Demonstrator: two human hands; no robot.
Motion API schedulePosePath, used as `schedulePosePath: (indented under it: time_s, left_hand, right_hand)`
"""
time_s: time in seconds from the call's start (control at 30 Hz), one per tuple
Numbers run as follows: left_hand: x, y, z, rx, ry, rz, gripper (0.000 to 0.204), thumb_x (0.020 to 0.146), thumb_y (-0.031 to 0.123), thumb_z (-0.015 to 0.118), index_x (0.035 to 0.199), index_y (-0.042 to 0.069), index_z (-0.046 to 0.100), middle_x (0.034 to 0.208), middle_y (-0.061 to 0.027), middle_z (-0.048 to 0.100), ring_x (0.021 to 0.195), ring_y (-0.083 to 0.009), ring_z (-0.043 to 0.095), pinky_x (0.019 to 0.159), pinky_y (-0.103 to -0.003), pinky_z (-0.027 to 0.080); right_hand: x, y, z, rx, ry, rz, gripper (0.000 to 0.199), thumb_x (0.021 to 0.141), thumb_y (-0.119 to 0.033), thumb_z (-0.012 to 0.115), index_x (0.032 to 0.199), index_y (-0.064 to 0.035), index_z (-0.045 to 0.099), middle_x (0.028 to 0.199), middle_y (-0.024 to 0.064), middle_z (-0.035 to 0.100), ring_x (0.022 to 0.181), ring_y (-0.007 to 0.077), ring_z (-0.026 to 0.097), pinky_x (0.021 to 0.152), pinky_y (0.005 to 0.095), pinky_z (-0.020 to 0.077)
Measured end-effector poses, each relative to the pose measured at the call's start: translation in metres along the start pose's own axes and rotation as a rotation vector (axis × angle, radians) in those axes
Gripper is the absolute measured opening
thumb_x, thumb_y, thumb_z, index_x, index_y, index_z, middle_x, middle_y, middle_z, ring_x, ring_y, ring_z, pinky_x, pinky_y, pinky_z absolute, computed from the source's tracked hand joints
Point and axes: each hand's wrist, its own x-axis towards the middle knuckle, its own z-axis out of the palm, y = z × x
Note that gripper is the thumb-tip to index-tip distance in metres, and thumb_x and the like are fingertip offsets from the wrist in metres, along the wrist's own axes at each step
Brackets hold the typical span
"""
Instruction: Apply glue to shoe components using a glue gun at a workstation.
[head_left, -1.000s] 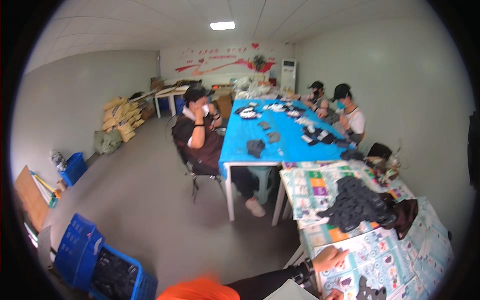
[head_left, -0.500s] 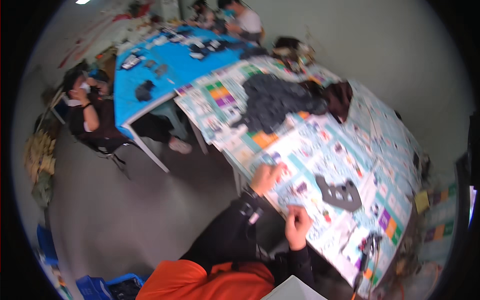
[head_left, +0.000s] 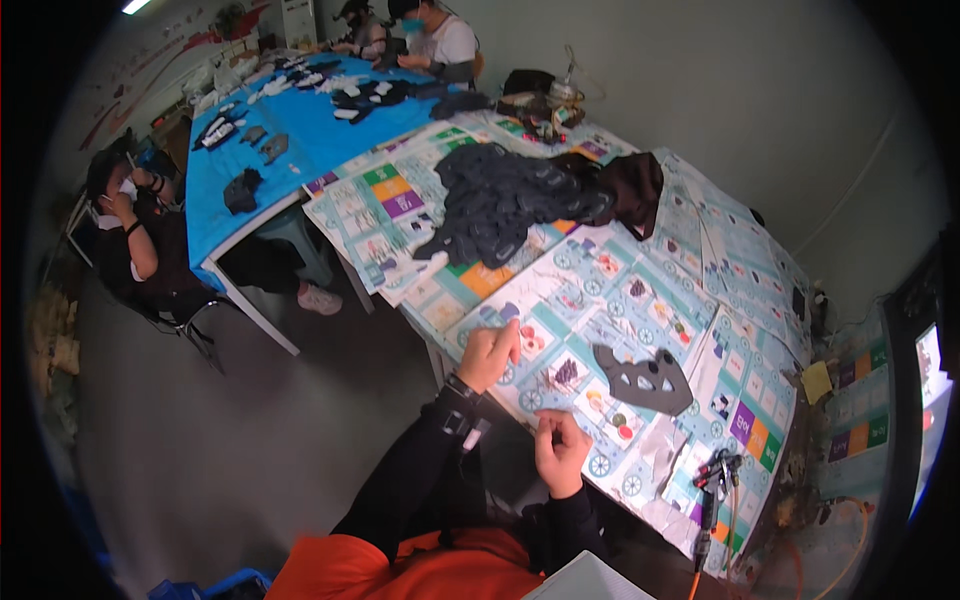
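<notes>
My left hand (head_left: 487, 356) rests at the near edge of the paper-covered table (head_left: 520, 310), its fingers curled in and its thumb along them; nothing shows in it. Closer to me, my right hand (head_left: 562, 452) is also curled closed by the table edge, and I see nothing in it. Beyond the right hand, apart from both hands, a flat dark grey cut-out piece (head_left: 645, 383) with several holes lies on the printed sheet. Farther off, a heap of dark grey pieces (head_left: 500, 200) is piled on the table, with a dark brown cloth (head_left: 633, 195) beside it.
A spray gun (head_left: 715, 480) with an orange hose stands at the table's right end. The blue table (head_left: 310, 130) adjoins on the far left, strewn with dark and white pieces. One person (head_left: 140, 230) sits at its left; others sit at its far end. A blue crate (head_left: 215, 585) is low at left.
My view has swung slightly right, so everything sits farther left in the picture. Both hands stay closed near the table edge, and the grey piece lies in the same place.
</notes>
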Motion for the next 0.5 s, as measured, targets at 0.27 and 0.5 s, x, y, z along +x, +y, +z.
schedulePosePath:
  time_s: [0.27,0.5]
  left_hand:
    - [0.01,0.004,-0.002,0.025,0.031,0.225,0.026,0.092,0.018,0.045,0.092,-0.001,0.064,0.091,-0.0154,0.065,0.074,-0.0218,0.062,0.063,-0.03,0.046]
    - [0.02,0.01,0.004,0.103,0.058,0.312,0.07,0.087,0.01,0.05,0.143,0.001,0.009,0.151,-0.0147,0.007,0.118,-0.0285,0.043,0.085,-0.033,0.041]
  right_hand:
    - [0.01,-0.002,0.003,0.025,0.009,-0.013,0.007,0.08,0.0,0.056,0.083,-0.004,0.062,0.051,0.0034,0.047,0.042,0.0098,0.044,0.044,0.0238,0.0354]
    - [0.013,0.003,-0.002,0.012,0.028,0.007,0.008,0.08,-0.001,0.056,0.084,-0.0049,0.062,0.052,0.0034,0.049,0.043,0.0096,0.045,0.045,0.0238,0.0371]
